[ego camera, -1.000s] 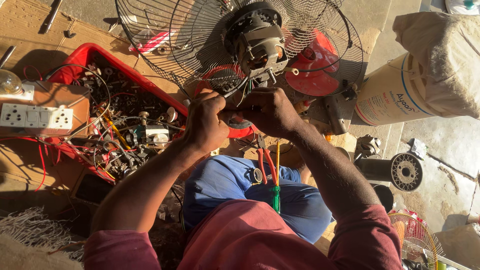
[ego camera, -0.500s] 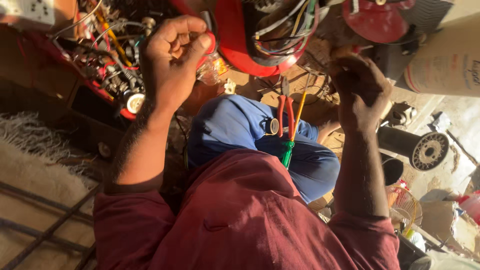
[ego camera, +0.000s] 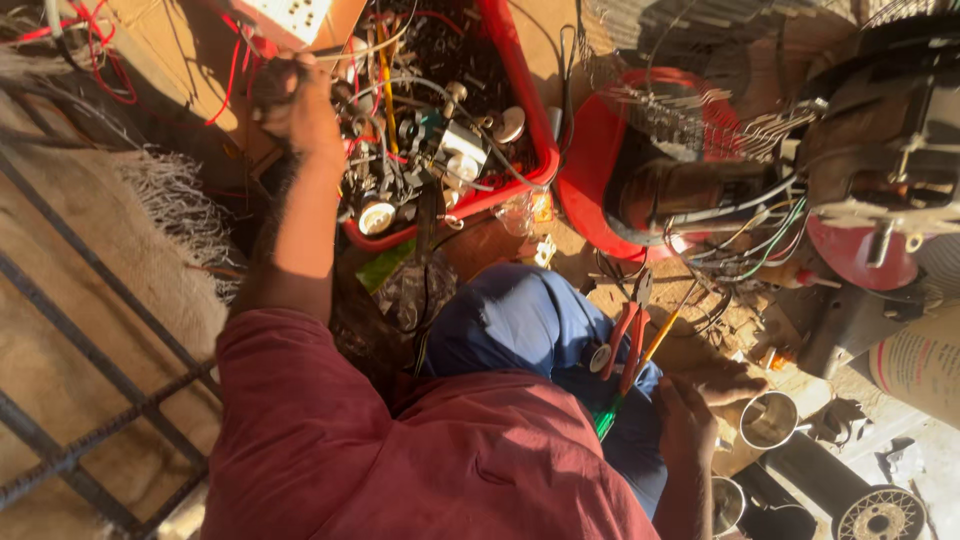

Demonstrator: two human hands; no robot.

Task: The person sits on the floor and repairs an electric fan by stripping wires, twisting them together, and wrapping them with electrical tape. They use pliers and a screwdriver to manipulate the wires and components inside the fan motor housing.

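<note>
Sunlit dirt floor (ego camera: 700,330), cluttered with parts. At far left the left hand (ego camera: 300,105) is curled, though whether around wires I cannot tell, beside the red tray (ego camera: 520,150) of tangled components; pulling could snag and spill them. The right hand (ego camera: 700,405) rests half-open near the red-handled pliers (ego camera: 630,335) on the knee; they may slide off.

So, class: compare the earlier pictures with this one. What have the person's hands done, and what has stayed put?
Both hands have left the fan motor. The left hand has reached out to the red tray of wires; the right hand has dropped beside the knee. The red-handled pliers still lie on the lap.
</note>
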